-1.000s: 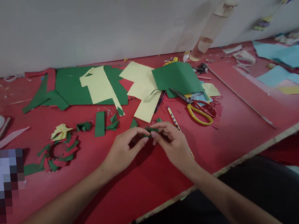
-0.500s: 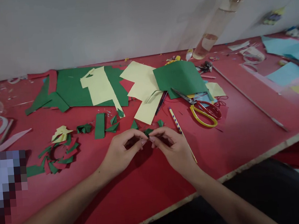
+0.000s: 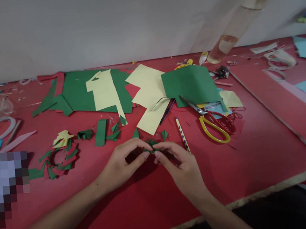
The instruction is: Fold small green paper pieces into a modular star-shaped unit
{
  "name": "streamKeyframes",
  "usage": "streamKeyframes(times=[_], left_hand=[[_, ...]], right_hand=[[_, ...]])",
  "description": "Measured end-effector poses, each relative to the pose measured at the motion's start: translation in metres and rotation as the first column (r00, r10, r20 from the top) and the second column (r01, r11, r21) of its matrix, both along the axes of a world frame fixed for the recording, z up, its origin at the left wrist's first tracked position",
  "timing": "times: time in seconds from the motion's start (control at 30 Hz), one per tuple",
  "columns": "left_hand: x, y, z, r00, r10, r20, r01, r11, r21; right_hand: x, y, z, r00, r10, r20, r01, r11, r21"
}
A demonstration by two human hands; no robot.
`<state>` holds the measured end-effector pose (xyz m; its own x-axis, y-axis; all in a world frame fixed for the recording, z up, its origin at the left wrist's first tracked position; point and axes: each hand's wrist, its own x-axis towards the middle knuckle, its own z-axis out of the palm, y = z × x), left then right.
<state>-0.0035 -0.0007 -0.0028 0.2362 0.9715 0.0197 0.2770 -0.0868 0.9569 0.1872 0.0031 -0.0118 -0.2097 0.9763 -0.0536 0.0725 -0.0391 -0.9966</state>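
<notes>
Between the fingertips of both hands is a small folded piece of green paper, partly hidden by the fingers. My left hand pinches it from the left, and my right hand pinches it from the right. Just beyond the hands lie small green folded triangles, one by the right fingers and another by the left. A folded green strip rests left of them. Farther left lies a ring of red and green folded paper touching a cream folded piece. A dotted pencil lies beside my right hand.
Scissors with yellow and red handles lie right of the hands, blades on green paper. Cream paper and green sheets spread along the wall. A tall bottle stands at the back right, a tape roll at left.
The camera view has shifted slightly, moving the scissors and bottle rightward in the picture. Both hands stay together at the green paper, and their fingers have shifted a little around it.
</notes>
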Motion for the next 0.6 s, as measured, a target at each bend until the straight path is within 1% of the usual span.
streamKeyframes(times=[0.1, 0.2, 0.33, 0.47, 0.6], left_hand=[[0.004, 0.004, -0.002, 1.0, -0.003, 0.004, 0.002, 0.999, 0.038], [0.011, 0.008, -0.002, 0.999, -0.01, 0.048, 0.01, 1.0, -0.01], [0.022, 0.015, -0.004, 0.995, 0.047, 0.091, -0.043, 0.998, -0.043], [0.025, 0.019, -0.005, 0.99, 0.065, 0.126, -0.057, 0.996, -0.067], [0.022, 0.019, -0.005, 0.977, 0.104, 0.188, -0.082, 0.989, -0.119]], right_hand=[[0.001, -0.002, -0.001, 1.0, -0.024, -0.012, 0.024, 0.999, -0.021], [0.001, -0.002, -0.003, 0.998, -0.055, -0.044, 0.053, 0.998, -0.029], [0.0, 0.0, -0.004, 0.986, -0.105, -0.132, 0.099, 0.994, -0.049], [-0.001, 0.002, -0.001, 0.978, -0.152, -0.141, 0.146, 0.988, -0.052], [-0.001, 0.002, 0.0, 0.983, -0.126, -0.134, 0.122, 0.992, -0.035]])
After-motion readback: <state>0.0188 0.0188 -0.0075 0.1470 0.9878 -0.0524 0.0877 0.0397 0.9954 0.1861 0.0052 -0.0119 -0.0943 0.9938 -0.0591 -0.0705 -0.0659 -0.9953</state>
